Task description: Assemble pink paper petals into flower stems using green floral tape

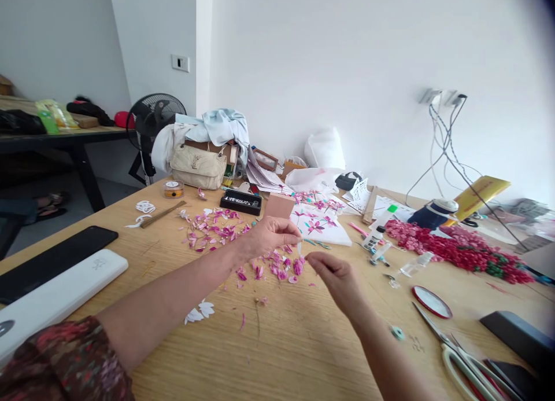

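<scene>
My left hand [277,236] reaches across the table with thumb and forefinger pinched together. A small pale, petal-like piece [299,248] hangs at its fingertips. My right hand [333,269] is closed in a pinch just to the right and slightly lower; whatever lies between its fingertips is too small to make out. Loose pink petals [217,228] and small blossoms [281,267] are scattered under and around both hands. Behind them, finished-looking pink flowers [315,225] rest on a white sheet [340,234]. A pinkish-tan block [278,205] stands just behind my left hand.
White petals [199,312] lie near my left forearm, beside a white power bank [65,297]. Scissors [459,354], a red-rimmed round lid [431,302] and small bottles [373,237] are on the right, before red flower bunches [459,250]. A black case [240,201] sits behind.
</scene>
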`<state>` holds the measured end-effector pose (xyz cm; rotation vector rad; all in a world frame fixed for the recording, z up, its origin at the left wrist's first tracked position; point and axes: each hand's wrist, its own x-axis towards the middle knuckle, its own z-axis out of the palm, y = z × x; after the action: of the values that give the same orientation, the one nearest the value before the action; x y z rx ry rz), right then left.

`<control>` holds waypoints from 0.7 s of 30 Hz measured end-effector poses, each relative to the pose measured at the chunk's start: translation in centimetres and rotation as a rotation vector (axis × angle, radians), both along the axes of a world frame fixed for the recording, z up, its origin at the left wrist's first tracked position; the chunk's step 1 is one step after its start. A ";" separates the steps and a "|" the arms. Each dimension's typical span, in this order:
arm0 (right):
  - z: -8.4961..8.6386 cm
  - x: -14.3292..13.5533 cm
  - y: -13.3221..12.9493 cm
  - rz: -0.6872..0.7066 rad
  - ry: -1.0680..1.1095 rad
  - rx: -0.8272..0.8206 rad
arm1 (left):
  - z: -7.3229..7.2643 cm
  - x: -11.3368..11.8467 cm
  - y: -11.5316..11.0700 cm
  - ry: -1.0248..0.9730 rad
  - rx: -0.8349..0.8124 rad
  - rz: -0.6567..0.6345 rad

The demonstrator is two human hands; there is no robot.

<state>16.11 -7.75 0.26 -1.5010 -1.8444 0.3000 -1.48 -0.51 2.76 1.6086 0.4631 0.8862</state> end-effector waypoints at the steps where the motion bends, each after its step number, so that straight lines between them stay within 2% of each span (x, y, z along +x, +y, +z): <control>1: -0.5 -0.5 -0.6 -0.006 -0.055 0.009 | -0.2 0.1 0.2 0.015 0.012 0.042; 3: -0.5 -1.6 -2.1 -0.005 -0.210 0.051 | -0.5 0.2 0.4 0.104 0.116 0.129; 6: 1.7 -2.3 -3.7 -0.009 -0.380 0.186 | -0.7 0.3 0.1 0.269 0.380 0.163; 8: 3.6 -1.8 -3.6 -0.066 -0.416 0.269 | -0.5 0.2 -0.4 0.318 0.463 0.059; 11: 5.4 -0.4 -2.1 -0.132 -0.366 0.249 | 0.1 -0.1 -1.0 0.292 0.358 -0.156; 14: 4.3 0.9 -0.4 -0.102 -0.168 0.132 | 0.5 -0.3 -1.1 0.183 0.182 -0.223; 17: 1.5 0.9 0.0 -0.042 -0.007 0.048 | 0.3 -0.3 -0.7 0.048 0.062 -0.143; 19: 0.0 0.0 -0.9 -0.028 -0.039 0.041 | 0.0 0.0 -0.3 0.025 0.034 -0.053; 21: -0.5 -1.1 -2.3 -0.017 -0.173 0.078 | -0.3 0.2 -0.1 0.091 0.088 0.046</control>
<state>14.98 -10.05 -0.27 -1.5281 -1.9529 0.0910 -1.23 -0.64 2.43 1.7298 0.5327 0.8807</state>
